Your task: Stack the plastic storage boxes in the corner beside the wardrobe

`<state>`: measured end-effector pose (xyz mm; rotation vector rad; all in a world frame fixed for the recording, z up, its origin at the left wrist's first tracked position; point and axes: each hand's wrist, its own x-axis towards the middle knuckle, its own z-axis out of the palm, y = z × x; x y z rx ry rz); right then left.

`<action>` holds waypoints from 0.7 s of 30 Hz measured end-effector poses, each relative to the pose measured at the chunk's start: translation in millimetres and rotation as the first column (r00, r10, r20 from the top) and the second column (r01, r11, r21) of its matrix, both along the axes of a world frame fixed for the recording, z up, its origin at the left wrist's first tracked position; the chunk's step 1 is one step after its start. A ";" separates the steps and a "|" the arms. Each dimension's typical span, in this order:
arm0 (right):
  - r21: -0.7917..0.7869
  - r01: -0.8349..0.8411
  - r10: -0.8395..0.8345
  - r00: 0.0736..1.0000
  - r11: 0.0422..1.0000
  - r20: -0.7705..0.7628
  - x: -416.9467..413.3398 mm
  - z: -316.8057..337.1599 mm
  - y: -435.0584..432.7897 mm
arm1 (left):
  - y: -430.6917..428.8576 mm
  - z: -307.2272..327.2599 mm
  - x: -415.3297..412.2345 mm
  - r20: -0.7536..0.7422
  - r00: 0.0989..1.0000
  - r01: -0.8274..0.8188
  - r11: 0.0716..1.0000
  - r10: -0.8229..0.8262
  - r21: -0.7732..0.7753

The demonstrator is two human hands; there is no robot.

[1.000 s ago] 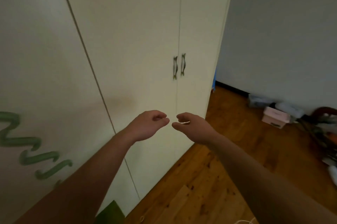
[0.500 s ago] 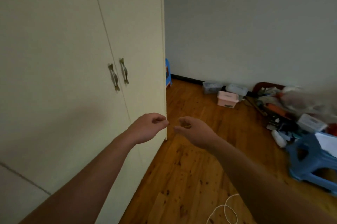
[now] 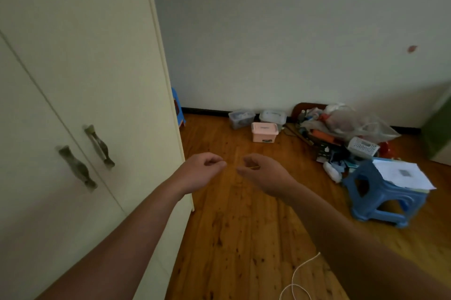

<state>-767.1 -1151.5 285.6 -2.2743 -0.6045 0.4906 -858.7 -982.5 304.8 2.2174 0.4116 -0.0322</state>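
Note:
Three small plastic storage boxes stand on the wood floor by the far wall: a pink box (image 3: 264, 131) in front, a clear box (image 3: 241, 118) behind it to the left and a second clear box (image 3: 272, 116) to the right. The cream wardrobe (image 3: 97, 67) fills the left side, its doors closed. My left hand (image 3: 203, 169) and my right hand (image 3: 262, 172) hover side by side in mid-air, well short of the boxes. Both have loosely curled fingers and hold none of the boxes. A thin yellowish line shows at the right fingers.
A blue stool (image 3: 178, 108) peeks out in the corner behind the wardrobe. Right of the boxes lies a clutter pile with a plastic bag (image 3: 346, 123) and a white basket (image 3: 363, 147). Another blue stool (image 3: 375, 197) carries papers. A white cord (image 3: 300, 275) lies on the floor nearby.
The view has swung right, from the wardrobe doors to the far wall, boxes and clutter. Both hands kept their pose, a little farther apart.

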 end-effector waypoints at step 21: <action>0.039 0.115 -0.112 0.990 0.993 -0.082 280.1 -23.9 -41.8 | -39.7 4.6 300.0 -0.057 0.994 0.095 0.995 -0.094 0.012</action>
